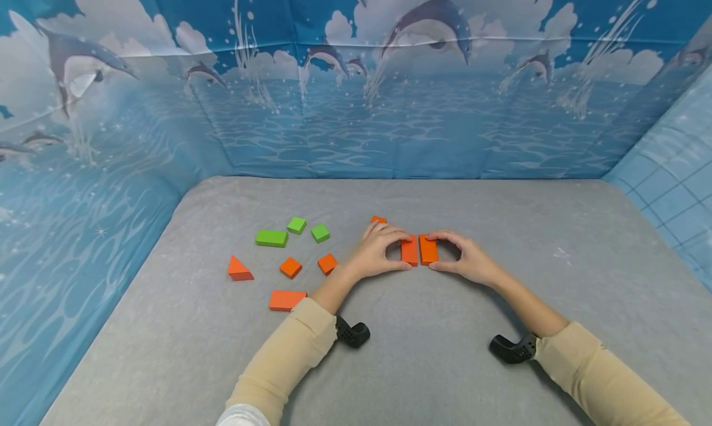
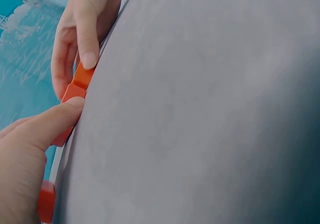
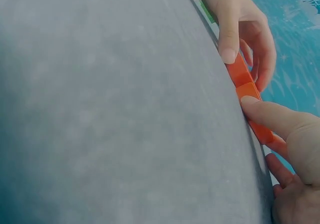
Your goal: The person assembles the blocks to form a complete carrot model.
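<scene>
Two orange rectangular blocks stand side by side in the head view, a thin gap between them. My left hand pinches the left block between thumb and fingers at its near and far ends. The right block is pinched the same way by my right hand. In the left wrist view, the left thumb presses the near end of its red-orange block. From the right wrist, the right thumb lies on the end of the other block. Another orange block peeks out behind the left hand, partly hidden.
Left of the hands lie a long green block, two small green blocks, an orange triangular block, two small orange blocks and an orange rectangular block beside the left sleeve. A dolphin-print curtain borders the grey table.
</scene>
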`<move>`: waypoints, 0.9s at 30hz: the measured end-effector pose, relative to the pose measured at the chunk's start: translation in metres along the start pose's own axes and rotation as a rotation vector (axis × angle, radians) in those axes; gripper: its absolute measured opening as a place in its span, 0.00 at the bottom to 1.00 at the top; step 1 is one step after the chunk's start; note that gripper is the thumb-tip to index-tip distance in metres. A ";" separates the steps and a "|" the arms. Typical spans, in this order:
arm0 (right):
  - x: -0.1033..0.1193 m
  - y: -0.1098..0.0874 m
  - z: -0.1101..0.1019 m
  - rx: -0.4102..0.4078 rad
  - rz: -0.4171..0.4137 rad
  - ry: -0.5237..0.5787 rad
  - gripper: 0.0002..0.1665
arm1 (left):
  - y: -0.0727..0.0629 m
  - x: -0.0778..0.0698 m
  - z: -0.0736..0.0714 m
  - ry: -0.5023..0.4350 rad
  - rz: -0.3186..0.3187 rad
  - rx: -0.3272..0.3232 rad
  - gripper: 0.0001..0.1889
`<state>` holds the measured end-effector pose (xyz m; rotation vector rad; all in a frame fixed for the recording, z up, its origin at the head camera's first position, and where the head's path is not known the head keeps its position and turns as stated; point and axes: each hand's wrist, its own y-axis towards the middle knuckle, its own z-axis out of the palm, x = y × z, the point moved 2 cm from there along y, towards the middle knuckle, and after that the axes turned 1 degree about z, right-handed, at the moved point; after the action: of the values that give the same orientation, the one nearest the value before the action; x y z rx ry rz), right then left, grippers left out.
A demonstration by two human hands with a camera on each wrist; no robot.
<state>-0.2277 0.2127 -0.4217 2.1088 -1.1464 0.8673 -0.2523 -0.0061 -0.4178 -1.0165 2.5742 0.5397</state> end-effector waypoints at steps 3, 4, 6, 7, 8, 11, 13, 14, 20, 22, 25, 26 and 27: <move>0.001 0.000 0.000 0.002 -0.002 -0.002 0.30 | 0.001 -0.002 0.002 0.026 -0.003 -0.013 0.28; 0.001 0.000 0.000 0.003 -0.001 -0.002 0.30 | 0.001 -0.003 0.002 0.034 -0.004 -0.017 0.28; 0.001 0.000 0.000 0.004 0.000 0.001 0.30 | 0.002 -0.004 0.003 0.040 -0.009 -0.020 0.28; 0.001 0.000 0.000 0.005 0.003 0.003 0.30 | 0.002 -0.004 0.003 0.041 -0.011 -0.021 0.28; 0.001 0.000 0.000 0.005 0.007 0.007 0.30 | 0.002 -0.004 0.003 0.042 -0.012 -0.021 0.28; 0.000 0.000 0.000 0.006 0.020 0.020 0.31 | 0.003 -0.004 0.004 0.049 -0.015 -0.020 0.28; 0.002 0.000 0.000 0.007 0.021 0.022 0.31 | 0.003 -0.005 0.004 0.048 -0.017 -0.018 0.28; 0.006 0.000 0.000 0.006 0.025 0.026 0.31 | 0.003 -0.005 0.004 0.048 -0.018 -0.017 0.28; 0.030 -0.003 -0.003 0.001 0.035 0.030 0.29 | 0.003 -0.004 0.005 0.039 -0.026 -0.005 0.28; 0.032 -0.003 -0.003 0.000 0.031 0.033 0.29 | 0.003 -0.003 0.004 0.039 -0.027 -0.001 0.28; 0.038 -0.004 -0.004 0.002 0.029 0.042 0.29 | 0.003 -0.003 0.005 0.043 -0.034 0.003 0.28; 0.039 -0.004 -0.004 0.004 0.029 0.042 0.29 | 0.003 -0.003 0.005 0.046 -0.036 0.003 0.28; 0.039 -0.004 -0.004 0.005 0.032 0.043 0.29 | 0.004 -0.003 0.005 0.049 -0.040 0.005 0.28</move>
<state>-0.2089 0.1985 -0.3898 2.0718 -1.1595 0.9263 -0.2515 0.0006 -0.4200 -1.0906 2.5901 0.5044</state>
